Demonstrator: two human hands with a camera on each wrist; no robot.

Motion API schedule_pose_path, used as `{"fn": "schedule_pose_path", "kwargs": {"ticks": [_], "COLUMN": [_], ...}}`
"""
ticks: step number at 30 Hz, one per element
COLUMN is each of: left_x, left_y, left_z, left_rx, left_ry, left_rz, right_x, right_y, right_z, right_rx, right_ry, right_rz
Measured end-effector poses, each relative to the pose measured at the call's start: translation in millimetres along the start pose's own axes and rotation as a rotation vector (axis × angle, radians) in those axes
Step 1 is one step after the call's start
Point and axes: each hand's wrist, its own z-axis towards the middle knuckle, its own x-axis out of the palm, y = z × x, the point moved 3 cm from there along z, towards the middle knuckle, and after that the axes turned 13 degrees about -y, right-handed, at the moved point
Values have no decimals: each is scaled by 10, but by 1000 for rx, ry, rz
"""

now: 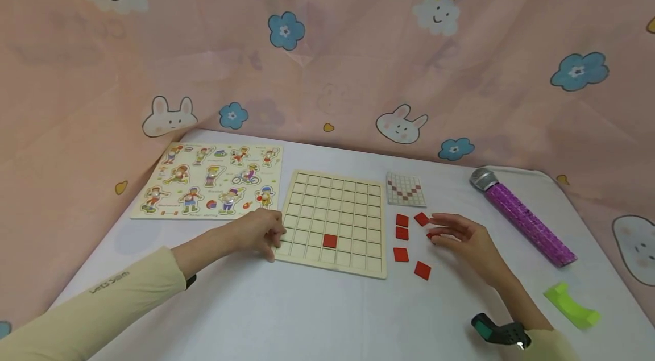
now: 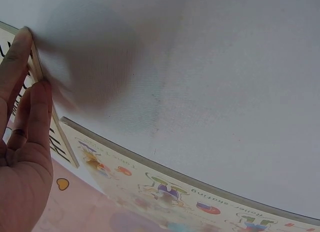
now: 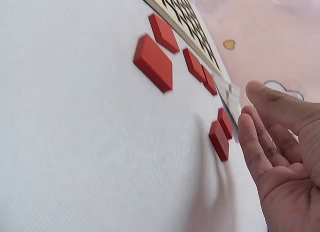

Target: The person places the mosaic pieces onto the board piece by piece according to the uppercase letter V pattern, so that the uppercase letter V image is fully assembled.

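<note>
A square wooden grid board (image 1: 312,214) lies flat, with one red tile (image 1: 330,241) on a cell in its lower part. My left hand (image 1: 258,231) holds the board's left edge near the front corner, thumb and curled fingertips against the rim. To the right of the board lie several loose red tiles (image 1: 401,254). Over the two rightmost upper ones hovers my right hand (image 1: 468,241), its thumb and fingers apart. The right wrist view shows nothing between those fingers (image 3: 256,149); the tiles (image 3: 219,140) lie beyond them on the white cloth.
Behind the loose tiles lies a small pattern card (image 1: 405,189) with dark red squares in a V shape. A picture puzzle board (image 1: 207,180) sits at the back left. A purple microphone (image 1: 527,222) and a green curved piece (image 1: 571,305) lie at the right.
</note>
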Motion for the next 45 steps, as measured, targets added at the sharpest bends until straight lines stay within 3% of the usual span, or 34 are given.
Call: {"fn": "schedule_pose_path", "kwargs": {"ticks": [5,10,16,26,45], "left_x": [-1,-4,-17,-25,-36], "left_y": [0,1,-17,5,-52], "left_z": [4,3,11,19,-2], "left_rx": [6,-7,14,9,-9], "left_ry": [0,4,-1,1,-5], "left_rz": [2,1,-1,-11,-57], "right_x": [-188,-253,-252,-243,-186], "right_y": [-152,-254,-309,-351,-325], "right_z": [52,118,177,256,343], "right_rx": [-59,-63,-12,110,86], "right_ry": [6,45,80,210,303], "right_rz": [17,9,-18,-15,-108]}}
